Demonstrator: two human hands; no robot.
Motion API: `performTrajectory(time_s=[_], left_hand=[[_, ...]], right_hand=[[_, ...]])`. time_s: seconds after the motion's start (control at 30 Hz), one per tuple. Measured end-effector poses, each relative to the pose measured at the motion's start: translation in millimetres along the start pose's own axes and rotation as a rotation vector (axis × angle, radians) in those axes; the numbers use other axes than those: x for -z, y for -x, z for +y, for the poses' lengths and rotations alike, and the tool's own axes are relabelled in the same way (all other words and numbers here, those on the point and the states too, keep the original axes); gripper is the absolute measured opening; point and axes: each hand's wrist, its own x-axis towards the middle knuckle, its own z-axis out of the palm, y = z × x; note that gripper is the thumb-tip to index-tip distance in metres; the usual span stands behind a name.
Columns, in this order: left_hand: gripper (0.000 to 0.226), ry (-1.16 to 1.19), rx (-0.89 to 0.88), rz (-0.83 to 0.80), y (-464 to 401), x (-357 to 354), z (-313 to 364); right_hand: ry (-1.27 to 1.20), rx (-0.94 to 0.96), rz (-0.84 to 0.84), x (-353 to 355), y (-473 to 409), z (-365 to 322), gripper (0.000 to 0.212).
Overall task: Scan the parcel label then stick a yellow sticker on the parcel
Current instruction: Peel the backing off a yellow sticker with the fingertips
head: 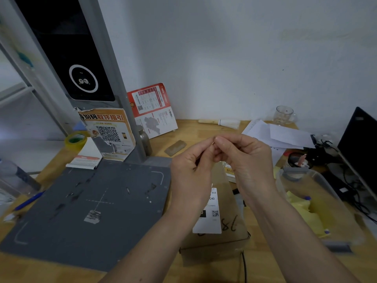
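- Head view, hands: the left hand (191,168) and the right hand (246,160) are raised together above the desk, fingertips meeting at one point.
- Finger state: the fingers of both hands are curled, and thumb and forefinger of each close on a very small item (213,143) at that point. Only a sliver of it shows; whether it is the yellow sticker cannot be told.
- Parcel: a brown cardboard parcel (226,237) lies flat on the wooden desk (183,131), below the hands and partly covered by both forearms. Neither hand touches it.
- Parcel label: a white label (210,219) with a QR code and printed text sits on the parcel's top face. Handwritten dark digits lie just right of the label.
- Scanner: a grey scanning mat (91,201) with a dashed cross lies just left of the parcel. A grey post with a black panel (67,50) rises from the mat's far edge.
- Sticker sheet: a yellow printed sheet (229,171) shows beyond the parcel, mostly hidden by the right hand.
- Right side: a clear plastic bin (318,203) holding yellow material stands near the parcel; a dark screen (361,148) stands at the frame edge.
- Far edge: a glass mug (284,115), loose white papers (279,133) and a red-and-white leaflet (153,109) against the wall.
- Left side: a roll of yellow tape (75,139) and a blue pen (29,201).
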Motion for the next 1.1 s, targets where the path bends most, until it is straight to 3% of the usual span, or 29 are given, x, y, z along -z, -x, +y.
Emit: performTrajectory(time_s=[1.1], left_hand=[[0.025, -0.011, 0.046, 0.009, 3.2, 1.3, 2.5]], right_hand=[[0.039, -0.018, -0.018, 0.8, 6.9, -3.5, 0.010]])
